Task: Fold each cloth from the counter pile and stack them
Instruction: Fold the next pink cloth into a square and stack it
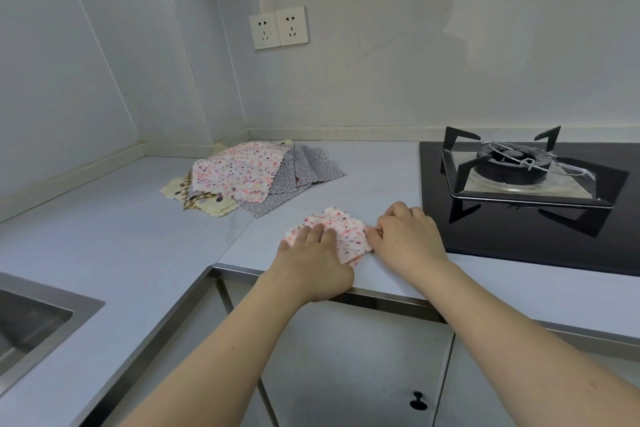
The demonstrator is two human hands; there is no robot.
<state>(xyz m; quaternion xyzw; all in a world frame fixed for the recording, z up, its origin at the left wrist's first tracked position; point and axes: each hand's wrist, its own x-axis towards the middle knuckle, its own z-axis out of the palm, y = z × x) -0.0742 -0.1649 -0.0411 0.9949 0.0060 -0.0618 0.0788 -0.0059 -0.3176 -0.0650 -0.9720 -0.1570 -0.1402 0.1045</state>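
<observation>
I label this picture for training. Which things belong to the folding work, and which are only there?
Job: folded pink cloth, left hand, right hand, cloth pile.

Only there: gas stove, wall sockets, sink, cabinet knob.

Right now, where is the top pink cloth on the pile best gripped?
Probably at the pink cloth's near corner, which overhangs the grey cloth beneath, coming from the counter's front edge: it lies flat on top, scalloped edges free, so pinching there should lift it alone.

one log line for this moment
step: folding | left hand: presses pink cloth | right hand: pinches its edge | pile: unfolded
</observation>
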